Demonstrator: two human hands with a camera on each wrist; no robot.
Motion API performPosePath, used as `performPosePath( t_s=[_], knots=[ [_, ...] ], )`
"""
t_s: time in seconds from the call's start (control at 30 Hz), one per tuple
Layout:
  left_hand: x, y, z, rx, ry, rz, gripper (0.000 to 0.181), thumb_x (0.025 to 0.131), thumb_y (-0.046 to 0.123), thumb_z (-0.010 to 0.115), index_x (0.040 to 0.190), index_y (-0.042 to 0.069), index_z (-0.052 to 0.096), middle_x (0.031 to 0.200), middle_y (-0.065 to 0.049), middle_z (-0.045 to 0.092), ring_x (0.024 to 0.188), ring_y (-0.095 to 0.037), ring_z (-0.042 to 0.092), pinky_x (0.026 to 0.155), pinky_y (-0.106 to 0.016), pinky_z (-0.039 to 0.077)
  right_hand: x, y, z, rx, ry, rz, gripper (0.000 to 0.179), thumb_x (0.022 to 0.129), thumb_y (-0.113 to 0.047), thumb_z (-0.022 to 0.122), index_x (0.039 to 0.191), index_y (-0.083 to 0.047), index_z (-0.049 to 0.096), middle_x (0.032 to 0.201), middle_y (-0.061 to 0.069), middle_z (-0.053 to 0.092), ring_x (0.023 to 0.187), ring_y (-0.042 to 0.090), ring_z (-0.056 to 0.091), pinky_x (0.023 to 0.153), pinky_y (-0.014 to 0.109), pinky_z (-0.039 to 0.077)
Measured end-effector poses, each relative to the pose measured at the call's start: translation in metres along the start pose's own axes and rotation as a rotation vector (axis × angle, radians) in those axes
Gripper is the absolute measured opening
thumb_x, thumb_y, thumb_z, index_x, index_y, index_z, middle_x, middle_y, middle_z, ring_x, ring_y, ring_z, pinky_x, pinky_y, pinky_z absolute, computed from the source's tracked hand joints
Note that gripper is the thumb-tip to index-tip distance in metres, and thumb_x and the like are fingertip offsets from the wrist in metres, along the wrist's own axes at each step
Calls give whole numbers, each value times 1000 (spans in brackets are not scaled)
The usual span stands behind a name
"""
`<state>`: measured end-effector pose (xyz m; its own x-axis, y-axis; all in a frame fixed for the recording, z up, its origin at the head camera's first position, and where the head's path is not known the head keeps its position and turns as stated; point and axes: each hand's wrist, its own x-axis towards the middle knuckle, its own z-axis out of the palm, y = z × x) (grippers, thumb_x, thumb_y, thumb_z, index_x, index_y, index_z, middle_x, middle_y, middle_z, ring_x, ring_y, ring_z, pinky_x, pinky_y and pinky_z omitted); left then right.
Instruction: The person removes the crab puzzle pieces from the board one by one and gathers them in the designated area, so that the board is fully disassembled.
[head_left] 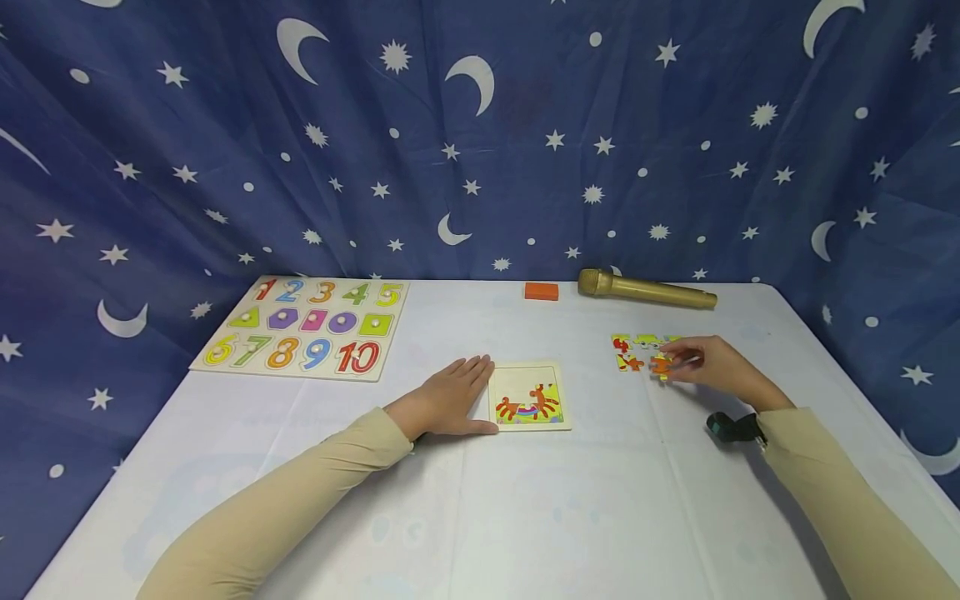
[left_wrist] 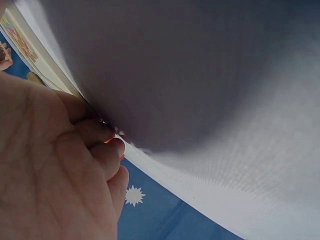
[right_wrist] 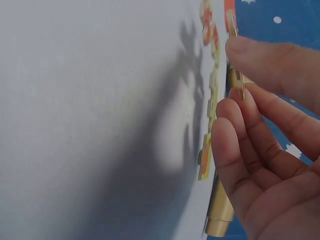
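Observation:
My left hand lies flat with straight fingers along the left edge of a small square puzzle board. Inside the board's frame, the lower part of a picture is filled with joined pieces showing orange legs and a rainbow; its upper part is bare wood. To the right, my right hand pinches an orange and yellow jigsaw piece between thumb and fingertips. In the right wrist view the held piece appears nearly edge-on, raised above the tabletop. Several loose jigsaw pieces lie close by the hand.
A number-and-shape peg board lies at the back left. An orange block and a gold microphone rest along the table's back edge. Behind the white-covered table hangs a blue star-patterned curtain.

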<state>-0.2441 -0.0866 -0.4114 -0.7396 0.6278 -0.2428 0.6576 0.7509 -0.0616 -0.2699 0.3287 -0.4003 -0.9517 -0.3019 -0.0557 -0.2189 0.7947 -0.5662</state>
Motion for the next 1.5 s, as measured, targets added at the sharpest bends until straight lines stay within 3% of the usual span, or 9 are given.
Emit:
performPosePath(
  t_s=[0.13, 0.37, 0.5, 0.87, 1.5],
  knots=[
    [0, 1, -1, 1, 4, 1, 98, 86, 70, 41, 150, 1, 15, 158, -12, 17, 147, -23, 16, 120, -36, 17, 7, 5, 1, -14, 18, 9, 42, 79, -7, 73, 116, 8, 61, 99, 19, 68, 87, 20, 63, 76, 33, 55],
    [-1, 2, -2, -10, 5, 3, 98, 86, 70, 42, 150, 1, 16, 158, -12, 18, 147, -23, 16, 120, -36, 17, 15, 10, 4, 11, 9, 36, 42, 77, -6, 75, 115, 8, 62, 101, 20, 67, 85, 15, 61, 68, 16, 49],
    [-2, 2, -2, -11, 3, 1, 97, 86, 70, 42, 150, 1, 16, 158, -12, 18, 147, -22, 16, 120, -36, 17, 16, 9, 5, 20, 10, 45, 40, 76, -3, 74, 114, 8, 62, 104, 22, 66, 87, 17, 60, 67, 14, 49],
    [-2, 1, -1, -7, 5, 3, 97, 86, 70, 42, 150, 1, 16, 158, -12, 18, 147, -22, 16, 120, -36, 17, 18, 9, 8, -10, 12, 90, 36, 77, -5, 73, 110, 7, 64, 100, 20, 66, 85, 21, 59, 76, 33, 52],
    [-3, 1, -2, -2, 5, 3, 97, 86, 70, 41, 150, 1, 15, 158, -12, 17, 147, -23, 16, 120, -36, 16, 22, 5, 5, -43, 12, 87, 30, 76, -2, 73, 104, 8, 67, 86, 15, 67, 75, 15, 56, 63, 20, 47]
  ],
)
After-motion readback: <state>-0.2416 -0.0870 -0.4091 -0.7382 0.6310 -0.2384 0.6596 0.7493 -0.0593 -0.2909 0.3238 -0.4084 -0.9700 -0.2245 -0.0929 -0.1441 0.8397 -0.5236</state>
